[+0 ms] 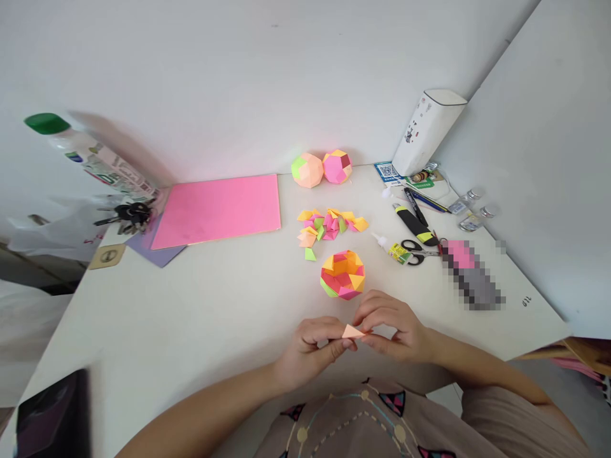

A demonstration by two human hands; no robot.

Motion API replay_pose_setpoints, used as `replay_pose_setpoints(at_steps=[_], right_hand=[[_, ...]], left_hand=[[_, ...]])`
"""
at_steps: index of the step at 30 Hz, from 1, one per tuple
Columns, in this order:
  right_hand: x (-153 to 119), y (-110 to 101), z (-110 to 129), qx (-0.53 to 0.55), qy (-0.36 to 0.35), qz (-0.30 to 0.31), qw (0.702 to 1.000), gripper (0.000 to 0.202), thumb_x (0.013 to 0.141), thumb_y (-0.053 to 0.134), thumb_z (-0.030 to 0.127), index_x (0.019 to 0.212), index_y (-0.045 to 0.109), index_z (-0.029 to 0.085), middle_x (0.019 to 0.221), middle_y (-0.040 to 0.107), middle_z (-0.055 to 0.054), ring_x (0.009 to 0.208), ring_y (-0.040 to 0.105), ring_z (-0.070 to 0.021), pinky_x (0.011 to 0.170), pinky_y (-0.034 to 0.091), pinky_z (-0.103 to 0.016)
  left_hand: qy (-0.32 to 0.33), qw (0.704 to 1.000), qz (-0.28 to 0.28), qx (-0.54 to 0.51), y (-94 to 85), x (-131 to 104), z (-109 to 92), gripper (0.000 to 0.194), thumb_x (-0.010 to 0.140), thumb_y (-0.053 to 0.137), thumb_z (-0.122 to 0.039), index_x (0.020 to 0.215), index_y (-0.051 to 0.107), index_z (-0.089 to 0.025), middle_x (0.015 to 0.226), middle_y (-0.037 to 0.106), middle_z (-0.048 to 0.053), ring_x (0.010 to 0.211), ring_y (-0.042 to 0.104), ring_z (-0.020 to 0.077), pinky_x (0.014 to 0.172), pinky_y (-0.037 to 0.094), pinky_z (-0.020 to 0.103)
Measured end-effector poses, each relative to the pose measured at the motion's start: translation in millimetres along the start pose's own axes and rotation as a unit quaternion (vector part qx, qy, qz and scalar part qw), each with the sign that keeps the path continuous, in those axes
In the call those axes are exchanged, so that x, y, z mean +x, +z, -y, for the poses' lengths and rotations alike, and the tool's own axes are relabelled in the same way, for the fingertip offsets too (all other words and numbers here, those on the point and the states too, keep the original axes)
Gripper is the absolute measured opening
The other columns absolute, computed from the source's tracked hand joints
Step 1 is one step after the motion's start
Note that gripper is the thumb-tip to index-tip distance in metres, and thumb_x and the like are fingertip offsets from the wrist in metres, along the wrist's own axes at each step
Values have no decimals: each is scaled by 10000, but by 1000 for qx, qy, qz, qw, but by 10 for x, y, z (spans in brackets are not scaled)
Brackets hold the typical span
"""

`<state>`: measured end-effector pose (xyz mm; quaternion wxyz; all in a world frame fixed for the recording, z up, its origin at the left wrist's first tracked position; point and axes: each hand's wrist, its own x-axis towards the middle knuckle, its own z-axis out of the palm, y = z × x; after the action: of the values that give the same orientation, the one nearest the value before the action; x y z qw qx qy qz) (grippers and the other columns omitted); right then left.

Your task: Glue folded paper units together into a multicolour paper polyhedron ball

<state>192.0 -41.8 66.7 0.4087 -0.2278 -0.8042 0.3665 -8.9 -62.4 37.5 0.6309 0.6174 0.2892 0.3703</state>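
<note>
Between my two hands, close to the table's front edge, is a small peach folded paper piece [352,331]. My left hand [317,346] pinches its left side between thumb and fingers. On its right side, the fingertips of my right hand [394,324] close on the same piece. Just beyond my hands stands an open bowl-shaped paper ball [329,287] in orange, pink and green, hollow at the top. Behind it lies a loose pile of folded paper pieces [330,226] in yellow, pink, green and peach.
Two finished-looking paper balls [307,170] rest against the wall. Pink paper sheets [219,210] lie left, near keys [131,215] and a spray bottle [105,162]. To the right are a glue bottle [397,252], scissors [417,252], a cutter [413,224] and a white canister [424,133].
</note>
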Motion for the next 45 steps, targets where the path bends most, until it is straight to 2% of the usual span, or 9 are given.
replay_pose_setpoints(at_steps=[5, 8, 11, 17, 21, 27, 33, 39, 45], right_hand=[[-27, -44, 12, 22, 6, -4, 1000, 121, 848, 565, 156, 940, 610, 219, 837, 665, -84, 773, 603, -200, 713, 514, -391], [-72, -142, -50, 19, 96, -84, 992, 88, 898, 505, 206, 935, 581, 231, 937, 648, -93, 890, 598, -217, 790, 490, -417], [-97, -247, -153, 18, 216, -131, 967, 114, 949, 429, 290, 928, 527, 235, 1131, 606, -103, 1075, 545, -220, 892, 440, -421], [-87, -257, -320, 106, 296, -84, 946, 239, 956, 378, 430, 941, 481, 215, 1263, 548, -111, 980, 580, -189, 852, 468, -395], [-99, -220, -361, 166, 318, -81, 930, 273, 936, 416, 467, 903, 476, 203, 1249, 563, -115, 952, 589, -180, 859, 476, -390], [-138, -152, -403, 271, 340, -90, 896, 297, 897, 491, 493, 845, 451, 203, 1010, 626, -48, 860, 623, -175, 826, 483, -396], [-112, -116, -345, 335, 353, -54, 872, 306, 880, 535, 478, 813, 458, 190, 962, 617, -35, 852, 640, -175, 811, 469, -379], [-75, -239, -325, 369, 361, -40, 856, 290, 865, 570, 461, 817, 465, 194, 1109, 635, -67, 862, 644, -165, 831, 463, -384], [-77, -290, -326, 363, 338, -10, 868, 227, 914, 512, 402, 839, 471, 193, 1090, 656, -97, 997, 604, -192, 849, 459, -400]], left_hand=[[68, 994, -9, 88, -20, -24, 15, 173, 869, 536, -178, 915, 702, -196, 711, 648, 52, 628, 574, 129, 572, 450, 242], [142, 947, -165, 235, -117, 3, 148, 202, 848, 509, -150, 992, 640, -207, 764, 586, 58, 704, 562, 163, 627, 469, 288], [93, 872, -289, 384, -255, 111, 338, 440, 790, 501, -142, 1227, 483, -186, 1048, 535, 124, 1016, 530, 254, 849, 465, 431], [14, 844, -104, 525, -361, 258, 507, 679, 748, 499, -151, 1399, 304, -132, 1431, 383, 180, 1381, 225, 369, 1107, 147, 582], [32, 893, -68, 444, -371, 234, 454, 608, 857, 425, -200, 1436, 238, -197, 1451, 376, 146, 1391, 236, 317, 1116, 159, 557], [42, 995, 0, 92, -352, 164, 366, 588, 937, 385, -307, 1461, 123, -265, 1535, 210, 120, 1386, 256, 264, 1113, 263, 468], [-18, 993, 37, -111, -298, 142, 361, 802, 834, 558, -498, 1458, 66, -386, 1583, -6, 69, 1396, 248, 310, 1072, 336, 472], [-35, 990, 81, -114, -282, 143, 386, 1263, 582, 812, -456, 1448, -106, -398, 1570, -116, 105, 1435, 80, 334, 1117, 215, 509], [-59, 983, 66, -163, -248, 143, 377, 1230, 601, 830, -342, 1452, -57, -385, 1514, 207, 171, 1345, 324, 336, 1026, 362, 490]])
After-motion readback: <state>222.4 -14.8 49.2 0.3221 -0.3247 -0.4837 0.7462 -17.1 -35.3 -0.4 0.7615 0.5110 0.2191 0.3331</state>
